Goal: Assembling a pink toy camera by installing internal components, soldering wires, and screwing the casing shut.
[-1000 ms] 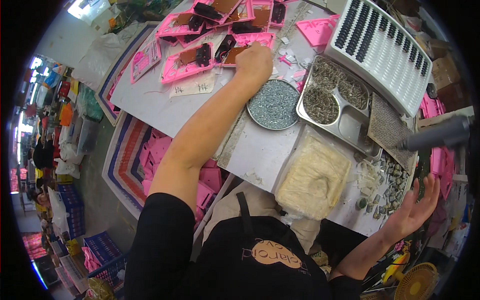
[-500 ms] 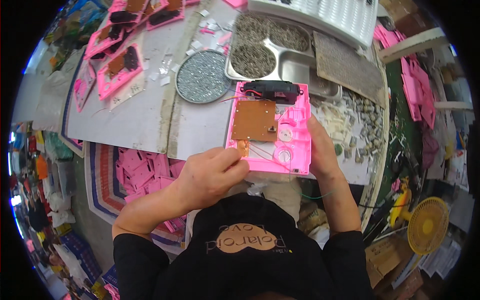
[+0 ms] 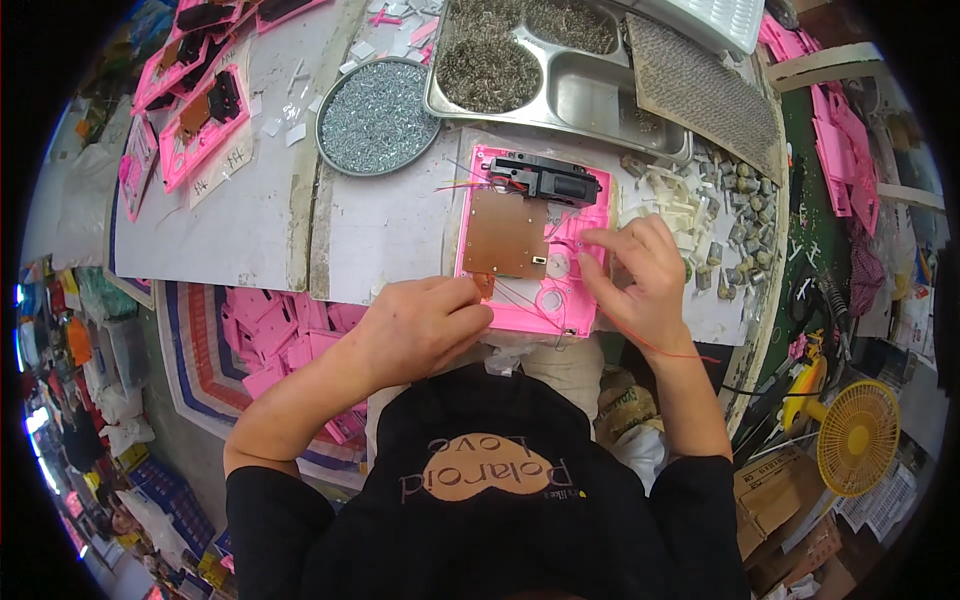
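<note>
Both hands, left (image 3: 425, 325) and right (image 3: 635, 275), flank the pink panel (image 3: 530, 250).

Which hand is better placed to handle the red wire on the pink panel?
Right. The right hand already rests by the red wire on the pink panel; the left hand pinches the panel's near-left edge.

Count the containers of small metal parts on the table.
2. A round pan of silvery screws sits at the table's far left-centre; a steel compartment tray with heaps of dark springs lies beside it on the right. The picture's edge may hide others.
</note>
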Motion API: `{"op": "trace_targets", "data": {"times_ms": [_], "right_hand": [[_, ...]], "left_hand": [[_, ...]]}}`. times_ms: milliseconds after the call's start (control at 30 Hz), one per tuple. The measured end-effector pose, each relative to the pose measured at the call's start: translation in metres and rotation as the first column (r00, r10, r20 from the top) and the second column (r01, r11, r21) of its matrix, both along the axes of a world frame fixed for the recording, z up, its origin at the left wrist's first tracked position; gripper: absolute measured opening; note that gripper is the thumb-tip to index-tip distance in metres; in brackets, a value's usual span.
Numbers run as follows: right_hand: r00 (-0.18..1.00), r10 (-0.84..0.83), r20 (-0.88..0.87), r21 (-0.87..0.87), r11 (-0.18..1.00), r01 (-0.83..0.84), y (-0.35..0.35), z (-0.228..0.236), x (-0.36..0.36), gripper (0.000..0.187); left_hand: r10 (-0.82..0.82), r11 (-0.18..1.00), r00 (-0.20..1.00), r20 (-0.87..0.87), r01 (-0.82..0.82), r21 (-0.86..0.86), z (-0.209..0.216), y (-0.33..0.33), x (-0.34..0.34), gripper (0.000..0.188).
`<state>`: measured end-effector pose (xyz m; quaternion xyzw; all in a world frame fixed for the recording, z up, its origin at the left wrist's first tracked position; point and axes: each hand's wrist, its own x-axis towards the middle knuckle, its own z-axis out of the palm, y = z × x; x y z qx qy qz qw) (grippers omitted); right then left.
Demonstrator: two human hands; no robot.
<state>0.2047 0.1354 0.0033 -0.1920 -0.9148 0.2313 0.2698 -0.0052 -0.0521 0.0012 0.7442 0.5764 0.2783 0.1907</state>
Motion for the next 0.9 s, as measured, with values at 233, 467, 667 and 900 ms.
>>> {"op": "trace_targets", "data": {"times_ms": [233, 467, 667, 900], "right_hand": [[0.908, 0.238, 0.345, -0.178, 0.966, -0.186, 0.003, 0.032, 0.020, 0.041], [0.924, 0.223, 0.311, -0.172, 0.969, -0.176, -0.054, 0.018, 0.048, 0.062], [0.932, 0.353, 0.085, -0.286, 0.904, -0.317, -0.073, 0.011, 0.052, 0.041], [0.970, 0.241, 0.013, -0.248, 0.941, -0.230, -0.041, 0.029, 0.037, 0.034]], "left_hand": [[0.085, 0.996, 0.996, -0.023, -0.086, -0.031, 0.021, 0.003, 0.007, 0.022], [-0.005, 0.999, 1.000, 0.013, 0.005, -0.043, 0.018, 0.041, 0.036, 0.046], [-0.169, 0.985, 0.979, -0.113, 0.165, -0.048, 0.009, 0.048, 0.038, 0.040], [-0.157, 0.936, 0.986, -0.056, 0.166, 0.309, -0.008, 0.032, 0.036, 0.027]]}}
